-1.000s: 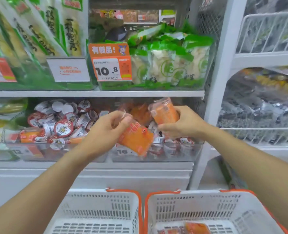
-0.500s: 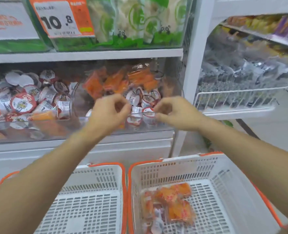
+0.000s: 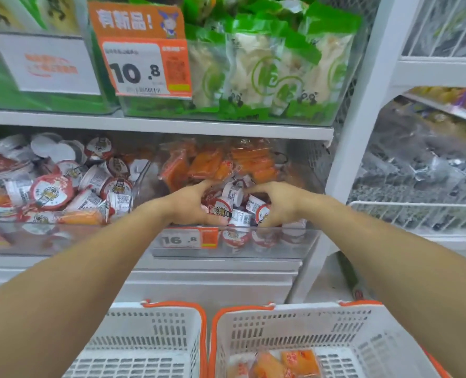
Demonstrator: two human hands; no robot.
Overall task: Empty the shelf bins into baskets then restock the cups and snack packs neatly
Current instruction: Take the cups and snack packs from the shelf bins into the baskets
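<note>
A second ago each hand held an orange snack pack in front of the shelf; both now lie in the white orange-rimmed basket (image 3: 327, 327). The left hand (image 3: 191, 204) and right hand (image 3: 277, 203) now reach into the clear plastic bin (image 3: 294, 241), cupping a cluster of small red-and-white lidded cups (image 3: 233, 207) between them.

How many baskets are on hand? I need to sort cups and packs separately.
2: the left basket below the left arm, the right basket beside it.

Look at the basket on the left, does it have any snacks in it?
No, the part of the left basket that shows holds nothing, while the orange snack packs lie in the right basket.
</note>
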